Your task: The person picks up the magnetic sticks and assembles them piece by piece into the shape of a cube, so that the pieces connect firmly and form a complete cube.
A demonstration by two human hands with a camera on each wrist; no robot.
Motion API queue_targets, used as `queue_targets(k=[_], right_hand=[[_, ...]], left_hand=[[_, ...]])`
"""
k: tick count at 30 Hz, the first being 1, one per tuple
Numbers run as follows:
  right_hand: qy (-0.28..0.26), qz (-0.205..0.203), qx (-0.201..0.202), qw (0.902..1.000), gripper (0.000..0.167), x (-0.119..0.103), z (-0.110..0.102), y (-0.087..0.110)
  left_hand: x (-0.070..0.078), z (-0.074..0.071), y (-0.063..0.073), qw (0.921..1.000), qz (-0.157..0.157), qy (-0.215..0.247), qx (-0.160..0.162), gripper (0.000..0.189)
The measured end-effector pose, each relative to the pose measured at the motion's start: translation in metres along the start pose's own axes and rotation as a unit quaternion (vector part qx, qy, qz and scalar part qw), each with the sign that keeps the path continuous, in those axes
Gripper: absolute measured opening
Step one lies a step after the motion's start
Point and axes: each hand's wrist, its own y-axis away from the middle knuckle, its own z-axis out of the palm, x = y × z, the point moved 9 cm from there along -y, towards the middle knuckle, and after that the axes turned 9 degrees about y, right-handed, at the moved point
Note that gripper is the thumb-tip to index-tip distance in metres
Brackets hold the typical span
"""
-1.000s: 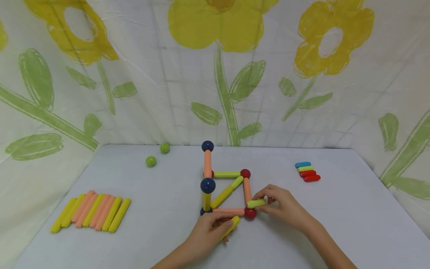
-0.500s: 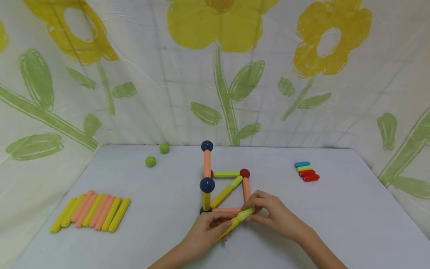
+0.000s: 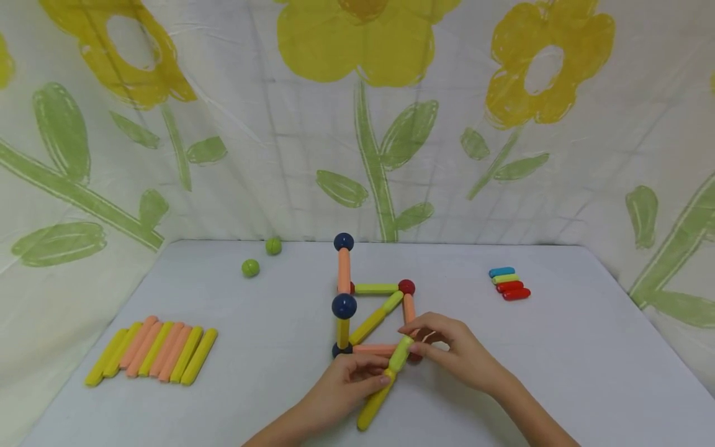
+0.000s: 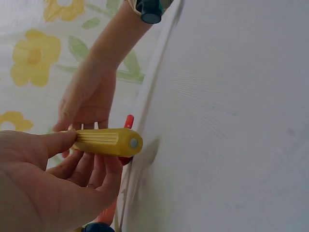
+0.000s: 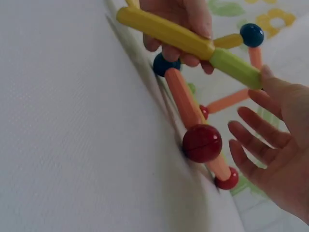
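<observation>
My left hand pinches a yellow magnetic stick near its upper end, thumb on top. A short lime-green magnetic stick meets that end, in one line with it. My right hand pinches the green stick's far end; the right wrist view shows its other fingers spread below. In the left wrist view a metal tip shows at the yellow stick's free end. Just beyond the hands stands a frame of sticks and balls: a blue ball tops a yellow upright, and a red ball marks the near right corner.
At left lies a row of yellow and peach sticks. Two green balls sit at the back left. Several short sticks, blue, lime and red, lie at the back right. A flower-painted cloth hangs behind the table.
The right hand has brought the green stick from above the red corner ball to the yellow stick's end, where they met. The joined pair has since turned steeper, its yellow end swinging out.
</observation>
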Motion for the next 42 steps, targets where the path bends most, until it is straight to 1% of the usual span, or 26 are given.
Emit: queue_targets(k=[3,6,9,11,15,19,23,26,29,32,35,37,39,42], right_hand=[[0.008,0.013,0.022,0.9996,0.021,0.009,-0.003,-0.001],[0.015,0.009,0.041,0.999,0.019,0.016,-0.003,-0.001],[0.011,-0.002,0.054,0.9985,0.018,0.022,0.0,0.0],[0.003,0.0,0.062,0.9981,0.017,0.028,0.002,0.0],[-0.017,0.02,0.069,0.9973,0.013,0.04,0.006,0.001],[-0.028,0.019,0.073,0.9968,0.012,0.046,0.008,0.002],[-0.032,0.008,0.081,0.9962,0.012,0.048,0.009,0.002],[-0.035,0.001,0.087,0.9956,0.012,0.049,0.009,0.003],[-0.036,-0.002,0.09,0.9953,0.012,0.05,0.009,0.003],[-0.036,-0.002,0.091,0.9952,0.012,0.05,0.009,0.003],[-0.037,-0.001,0.091,0.9951,0.012,0.05,0.009,0.003],[-0.038,-0.001,0.091,0.9951,0.012,0.05,0.009,0.003],[-0.038,-0.001,0.09,0.9952,0.012,0.051,0.009,0.003],[-0.04,-0.003,0.088,0.9953,0.012,0.051,0.01,0.003]], left_hand=[[0.003,-0.001,0.001,0.9999,-0.008,0.005,-0.008,0.033],[0.013,-0.002,0.003,0.9998,-0.004,0.009,-0.016,0.036],[0.026,-0.003,0.008,0.9998,0.013,0.002,-0.012,0.036],[0.036,-0.004,0.011,0.9995,0.031,0.001,-0.005,0.034],[0.052,-0.008,0.018,0.9985,0.053,0.007,0.006,0.033],[0.068,-0.016,0.026,0.9971,0.072,0.011,0.02,0.035],[0.087,-0.027,0.036,0.9948,0.092,0.004,0.043,0.036],[0.101,-0.038,0.043,0.9911,0.116,-0.002,0.065,0.037],[0.115,-0.053,0.051,0.9845,0.143,-0.014,0.101,0.036],[0.125,-0.068,0.056,0.9752,0.171,-0.026,0.139,0.034],[0.129,-0.082,0.056,0.9653,0.192,-0.035,0.173,0.031],[0.127,-0.09,0.052,0.959,0.205,-0.036,0.193,0.031],[0.12,-0.098,0.046,0.9555,0.204,-0.032,0.211,0.03],[0.102,-0.108,0.034,0.954,0.187,-0.018,0.234,0.03]])
